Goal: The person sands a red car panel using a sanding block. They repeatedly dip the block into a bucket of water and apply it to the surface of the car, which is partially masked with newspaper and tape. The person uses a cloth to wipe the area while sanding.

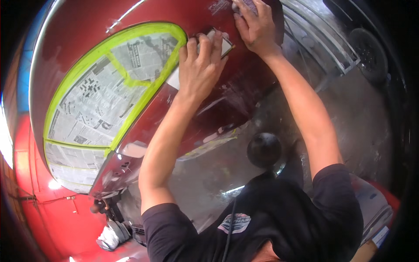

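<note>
My left hand (200,65) has bent fingers gripping a flat, pale sanding block (224,43) against the red car body (231,87), just beside a window covered with newspaper (104,111) and edged in yellow-green masking tape (150,97). My right hand (257,32) is higher up and further right, its curved fingers on a greyish pad (247,5) pressed to the panel near its dark edge; the pad is partly hidden by the fingers. Pale scuff marks show on the red paint around both hands.
A round black object (264,149) sits below, over the grey floor (200,187). A metal frame (331,52) and a tire (366,54) lie at the upper right. A red wall (35,174) is at the left, with a white bundle (112,236) low beside it.
</note>
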`<control>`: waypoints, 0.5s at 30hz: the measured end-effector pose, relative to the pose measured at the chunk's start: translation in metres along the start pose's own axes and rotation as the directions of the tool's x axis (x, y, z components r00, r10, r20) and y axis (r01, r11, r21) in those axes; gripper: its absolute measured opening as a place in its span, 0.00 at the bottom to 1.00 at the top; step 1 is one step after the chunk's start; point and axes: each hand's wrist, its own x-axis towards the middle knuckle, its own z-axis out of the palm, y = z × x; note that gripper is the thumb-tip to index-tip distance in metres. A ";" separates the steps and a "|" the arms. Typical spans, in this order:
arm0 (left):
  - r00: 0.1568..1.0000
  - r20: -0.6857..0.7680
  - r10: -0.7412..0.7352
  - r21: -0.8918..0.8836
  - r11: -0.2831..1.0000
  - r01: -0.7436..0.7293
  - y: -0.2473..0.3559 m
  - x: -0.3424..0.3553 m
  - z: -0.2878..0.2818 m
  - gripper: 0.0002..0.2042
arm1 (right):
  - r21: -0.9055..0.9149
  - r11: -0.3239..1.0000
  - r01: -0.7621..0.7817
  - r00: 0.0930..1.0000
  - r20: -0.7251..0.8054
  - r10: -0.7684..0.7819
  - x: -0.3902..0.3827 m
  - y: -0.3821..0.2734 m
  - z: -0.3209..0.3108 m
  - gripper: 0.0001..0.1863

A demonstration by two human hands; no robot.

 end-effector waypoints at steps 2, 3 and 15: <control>1.000 -0.008 0.024 0.009 1.000 -0.024 -0.010 -0.015 -0.005 0.33 | -0.003 1.000 0.009 1.000 -0.026 -0.010 -0.003 0.012 0.002 0.22; 1.000 -0.010 0.017 0.034 0.999 -0.016 -0.021 -0.047 -0.011 0.32 | -0.007 1.000 -0.027 1.000 0.015 0.027 0.000 0.005 -0.005 0.22; 1.000 -0.008 0.029 0.048 0.998 -0.029 -0.018 -0.041 -0.007 0.33 | 0.008 1.000 0.005 1.000 0.014 -0.006 0.005 0.002 -0.006 0.23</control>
